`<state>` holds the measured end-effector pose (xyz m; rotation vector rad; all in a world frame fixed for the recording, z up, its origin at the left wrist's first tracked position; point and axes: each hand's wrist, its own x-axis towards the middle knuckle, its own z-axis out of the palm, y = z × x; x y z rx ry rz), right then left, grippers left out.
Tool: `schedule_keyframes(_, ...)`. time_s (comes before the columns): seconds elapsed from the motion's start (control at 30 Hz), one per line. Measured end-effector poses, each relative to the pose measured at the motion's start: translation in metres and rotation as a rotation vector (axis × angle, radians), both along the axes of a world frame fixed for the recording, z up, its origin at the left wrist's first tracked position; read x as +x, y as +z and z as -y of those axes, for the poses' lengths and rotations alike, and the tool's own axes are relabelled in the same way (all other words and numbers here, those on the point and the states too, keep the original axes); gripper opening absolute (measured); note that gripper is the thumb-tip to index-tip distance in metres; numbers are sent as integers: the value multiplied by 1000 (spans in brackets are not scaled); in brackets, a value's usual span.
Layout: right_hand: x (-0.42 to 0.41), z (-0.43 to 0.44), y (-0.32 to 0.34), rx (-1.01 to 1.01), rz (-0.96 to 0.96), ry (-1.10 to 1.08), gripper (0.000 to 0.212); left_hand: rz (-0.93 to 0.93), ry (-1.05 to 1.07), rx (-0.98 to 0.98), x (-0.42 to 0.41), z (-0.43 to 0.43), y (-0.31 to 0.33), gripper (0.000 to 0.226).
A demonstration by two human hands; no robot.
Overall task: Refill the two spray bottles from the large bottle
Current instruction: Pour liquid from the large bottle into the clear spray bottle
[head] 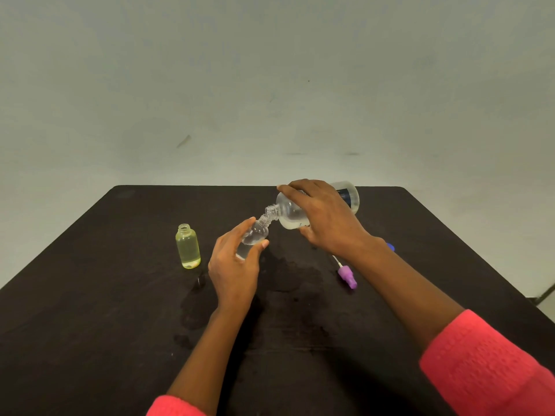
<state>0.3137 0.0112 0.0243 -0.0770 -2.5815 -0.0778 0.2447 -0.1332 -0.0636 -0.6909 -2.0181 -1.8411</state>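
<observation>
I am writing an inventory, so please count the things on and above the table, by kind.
Small spray bottles: 2, the yellow bottle and the clear bottle
Large bottle: 1
Purple spray cap: 1
Blue piece, mostly hidden: 1
Total: 5

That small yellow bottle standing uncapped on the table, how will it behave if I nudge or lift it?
The yellow bottle stands upright on a narrow base, so a nudge would probably tip it, and its open neck would likely spill. It looks small, so probably light. Nearby wet patches on the table hint it may feel slippery.
</observation>
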Motion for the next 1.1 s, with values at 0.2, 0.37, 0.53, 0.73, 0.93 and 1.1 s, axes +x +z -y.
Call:
schedule_keyframes(0.2,0,0,0,-7,2,-2,76,-7,6,-10,0,1,0,46)
schedule_keyframes(0.37,0,0,-1,-10,3,0,76,-1,2,-8,1,0,0,46)
schedule_keyframes(0.53,1,0,0,-11,-2,2,76,1,2,-4,1,0,0,47)
schedule_keyframes(0.73,0,-1,0,-6,-2,2,75,-8,7,-8,0,0,1,46)
schedule_keyframes(0.93,-2,-1,0,-1,3,7,75,14,3,4,0,0,1,47)
schedule_keyframes(1.1,-2,-1,1,0,3,11,75,19,-3,5,-1,0,0,47)
